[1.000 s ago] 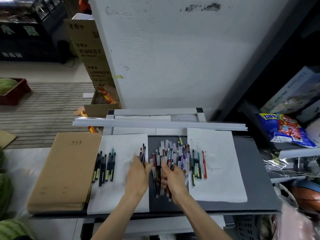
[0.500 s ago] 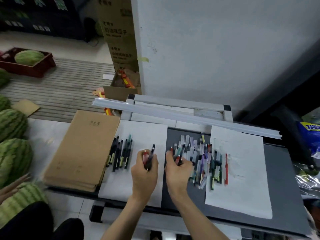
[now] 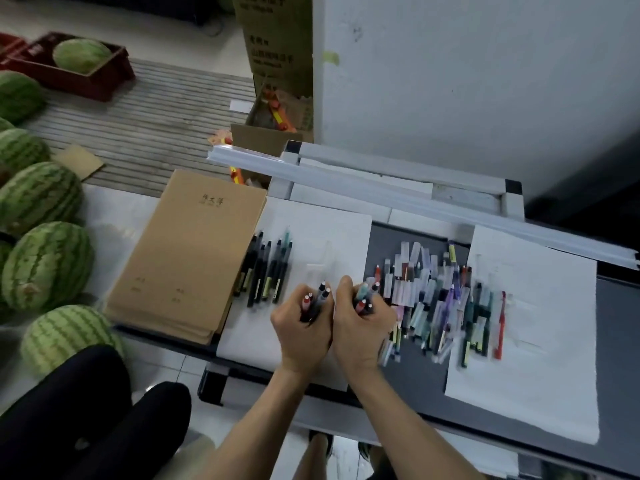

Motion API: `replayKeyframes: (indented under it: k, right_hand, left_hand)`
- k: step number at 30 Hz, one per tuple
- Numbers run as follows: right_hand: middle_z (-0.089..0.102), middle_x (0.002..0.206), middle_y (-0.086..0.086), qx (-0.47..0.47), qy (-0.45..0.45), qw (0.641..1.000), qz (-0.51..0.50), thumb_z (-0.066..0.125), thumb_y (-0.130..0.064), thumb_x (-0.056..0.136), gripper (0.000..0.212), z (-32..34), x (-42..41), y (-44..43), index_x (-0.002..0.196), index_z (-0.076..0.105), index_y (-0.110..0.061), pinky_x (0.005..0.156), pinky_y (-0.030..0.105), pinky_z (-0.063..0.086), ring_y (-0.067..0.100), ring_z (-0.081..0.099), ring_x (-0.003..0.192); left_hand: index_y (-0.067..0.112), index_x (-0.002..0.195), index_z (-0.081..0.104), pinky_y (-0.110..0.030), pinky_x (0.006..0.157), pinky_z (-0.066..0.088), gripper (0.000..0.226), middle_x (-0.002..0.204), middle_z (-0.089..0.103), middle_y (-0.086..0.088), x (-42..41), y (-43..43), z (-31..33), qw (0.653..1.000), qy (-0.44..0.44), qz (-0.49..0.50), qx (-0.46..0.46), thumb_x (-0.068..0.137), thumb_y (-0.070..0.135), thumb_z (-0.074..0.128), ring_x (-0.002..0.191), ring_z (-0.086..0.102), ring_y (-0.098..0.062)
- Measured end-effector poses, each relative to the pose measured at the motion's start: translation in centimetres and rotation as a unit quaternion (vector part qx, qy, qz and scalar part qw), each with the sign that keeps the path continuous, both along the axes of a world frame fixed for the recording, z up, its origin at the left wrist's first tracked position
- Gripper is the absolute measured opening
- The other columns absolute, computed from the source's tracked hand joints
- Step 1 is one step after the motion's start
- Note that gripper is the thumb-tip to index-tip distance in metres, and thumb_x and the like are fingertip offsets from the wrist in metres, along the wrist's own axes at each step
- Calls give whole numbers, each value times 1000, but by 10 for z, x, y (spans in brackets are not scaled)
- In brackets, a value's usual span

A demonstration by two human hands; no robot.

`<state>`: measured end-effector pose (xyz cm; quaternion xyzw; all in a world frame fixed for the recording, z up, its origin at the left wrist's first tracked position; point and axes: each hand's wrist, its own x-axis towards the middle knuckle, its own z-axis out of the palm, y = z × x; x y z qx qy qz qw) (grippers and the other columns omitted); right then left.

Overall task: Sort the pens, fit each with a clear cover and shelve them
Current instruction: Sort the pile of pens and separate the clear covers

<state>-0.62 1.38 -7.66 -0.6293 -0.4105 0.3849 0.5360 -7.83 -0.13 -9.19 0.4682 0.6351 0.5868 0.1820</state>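
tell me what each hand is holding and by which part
The left hand grips a bunch of pens by their lower barrels; the right hand grips a second bunch the same way, ends poking up.

Matt white paper sheets cover part of the table's matt dark-grey top. At its left edge is a stack of plain brown kraft-paper notebooks. The pens are smooth plastic, their covers translucent plastic. Smooth-rinded watermelons rest on pale, faintly glossy floor tiles, near dull cardboard boxes.
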Motion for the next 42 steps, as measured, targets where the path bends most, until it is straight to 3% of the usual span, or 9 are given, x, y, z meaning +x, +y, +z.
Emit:
replayKeyframes:
  k: [2,7,18,24,29,34,36,38,42]
  right_hand:
    - [41,45,4,10,-12,1000,11,68,-7,96,52,-3,0,-1,52,39,-7,44,40,30,28,35,43]
    - [38,46,-14,22,-40,998,33,68,-4,95,58,-4,1,-2,55,37,-33,48,16,27,3,32,45]
    - [37,48,-14,45,-77,995,48,63,-30,97,48,-5,-1,1,60,34,-39,49,17,25,3,29,45]
    - [27,48,-6,-33,-32,997,65,65,-24,101,57,4,-5,5,57,28,-20,49,33,25,9,24,49]
    - [36,51,3,-138,45,984,101,67,-33,99,56,16,-11,13,60,39,-4,52,33,32,16,35,50]
    - [44,53,-2,-327,173,916,154,63,-27,101,28,35,-21,26,79,49,-17,44,24,34,17,43,46]
    - [52,56,1,-369,199,891,172,60,-17,100,13,39,-26,32,88,57,-14,54,31,42,21,51,53]
    - [57,61,6,-382,196,883,190,57,-6,97,12,41,-32,37,87,62,-11,66,39,43,25,55,62]
    - [69,72,14,-378,109,892,222,62,-3,87,8,45,-42,46,90,67,-9,62,39,50,32,69,68]
  left_hand:
    - [8,58,39,-19,49,28,48,50,36,0,-3,-2,-7,1000,4,-5,-5,95,24,66,48,32,-17]
    - [18,66,43,-22,51,30,38,58,37,10,-6,-5,-11,1000,-7,-13,-19,91,17,71,52,34,-10]
    - [7,65,52,-13,50,36,33,53,50,1,-4,-8,-5,999,-10,22,-21,95,17,64,48,46,-9]
    - [31,70,37,-12,50,30,37,53,38,10,-1,-1,7,996,-43,24,-74,101,27,56,47,35,-2]
    - [24,65,40,-18,49,32,44,53,45,10,-9,0,27,987,-65,11,-148,105,28,59,47,38,-6]
    - [6,67,44,-26,52,34,50,55,43,4,-42,8,43,968,-47,5,-247,102,36,62,51,38,-10]
    - [5,71,49,-31,57,40,47,60,52,1,-59,13,45,951,-32,0,-308,100,40,62,56,47,-14]
    - [11,77,58,-37,66,51,34,68,66,-1,-75,19,48,931,-22,-19,-364,98,39,61,66,63,-22]
    - [15,86,68,-38,78,56,14,79,73,-5,-97,36,48,902,25,-57,-428,92,25,60,82,69,-28]
